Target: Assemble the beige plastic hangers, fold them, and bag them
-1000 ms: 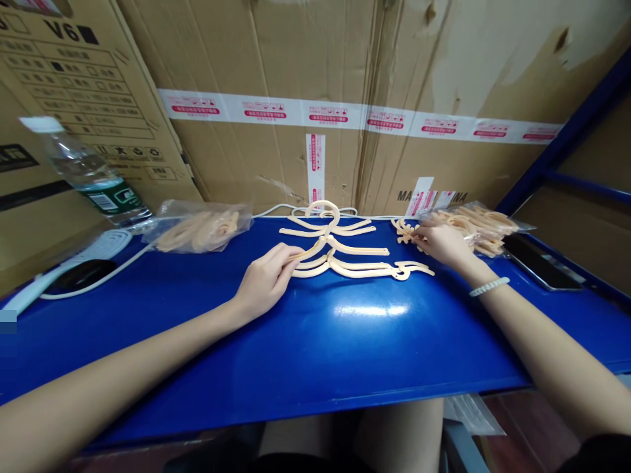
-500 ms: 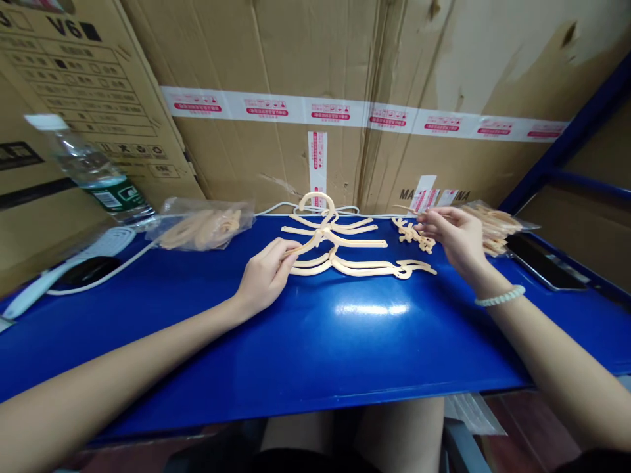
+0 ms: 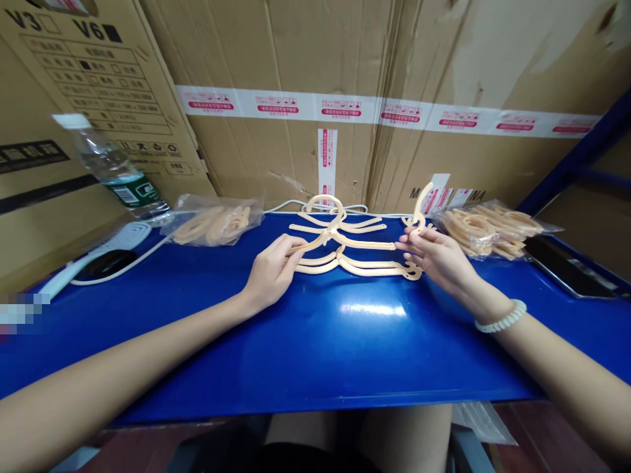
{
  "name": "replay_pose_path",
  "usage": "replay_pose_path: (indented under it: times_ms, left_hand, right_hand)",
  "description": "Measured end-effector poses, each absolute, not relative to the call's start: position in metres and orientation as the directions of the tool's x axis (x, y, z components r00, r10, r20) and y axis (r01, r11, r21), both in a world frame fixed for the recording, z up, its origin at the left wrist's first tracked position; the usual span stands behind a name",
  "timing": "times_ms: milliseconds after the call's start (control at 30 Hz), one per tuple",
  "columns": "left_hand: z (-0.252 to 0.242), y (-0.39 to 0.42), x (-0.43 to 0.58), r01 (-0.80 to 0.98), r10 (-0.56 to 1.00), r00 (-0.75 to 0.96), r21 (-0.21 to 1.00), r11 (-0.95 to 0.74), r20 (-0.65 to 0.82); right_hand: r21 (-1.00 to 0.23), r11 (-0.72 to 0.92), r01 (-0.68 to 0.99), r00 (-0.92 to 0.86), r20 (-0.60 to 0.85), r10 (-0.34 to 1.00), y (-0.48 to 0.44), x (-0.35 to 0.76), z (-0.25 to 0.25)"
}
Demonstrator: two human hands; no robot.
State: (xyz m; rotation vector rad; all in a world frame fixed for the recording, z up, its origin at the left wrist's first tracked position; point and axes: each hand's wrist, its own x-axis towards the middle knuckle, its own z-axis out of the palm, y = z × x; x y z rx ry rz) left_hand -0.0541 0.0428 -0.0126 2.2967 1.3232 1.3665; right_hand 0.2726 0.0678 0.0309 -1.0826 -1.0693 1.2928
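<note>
A cream plastic hanger assembly [image 3: 345, 253] with a hook on top and several curved arms lies on the blue table [image 3: 315, 348]. My left hand [image 3: 272, 272] pinches the left end of one of its arms. My right hand [image 3: 436, 257] is closed on a separate curved cream piece [image 3: 420, 207], lifted just above the table at the assembly's right end. Both forearms rest low over the table.
A clear bag of cream parts [image 3: 493, 228] lies at the right, another bag [image 3: 214, 223] at the left. A water bottle [image 3: 111, 167], a white cable [image 3: 123, 240] and a black object [image 3: 101, 263] sit far left; a phone [image 3: 566, 266] far right. Cardboard boxes [image 3: 345, 98] form the back wall.
My right hand left the bag at the right, picked up a curved cream piece and brought it left toward the assembly. My left hand stayed on the arm's left end.
</note>
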Motion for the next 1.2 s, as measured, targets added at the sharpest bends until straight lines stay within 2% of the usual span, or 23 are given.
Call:
replay_pose_path:
  times_ms: [333,733,967,1200]
  left_hand:
    - [-0.012,0.042,-0.055,0.590,0.734,0.224,0.511,-0.625,0.641]
    - [-0.011,0.040,-0.055,0.595,0.689,0.253,0.453,-0.664,0.679]
    - [-0.010,0.038,-0.055,0.615,0.676,0.280,0.413,-0.672,0.682]
    - [-0.010,0.037,-0.055,0.622,0.682,0.292,0.408,-0.668,0.671]
  right_hand:
    - [-0.995,-0.039,-0.090,-0.210,-0.020,0.978,0.063,0.270,0.036]
    - [-0.975,-0.203,-0.090,-0.321,-0.165,0.932,0.069,0.274,0.041]
    - [-0.985,-0.173,-0.025,-0.279,-0.159,0.947,0.066,0.271,0.041]
    - [-1.000,-0.013,0.012,-0.227,-0.015,0.974,0.062,0.265,0.035]
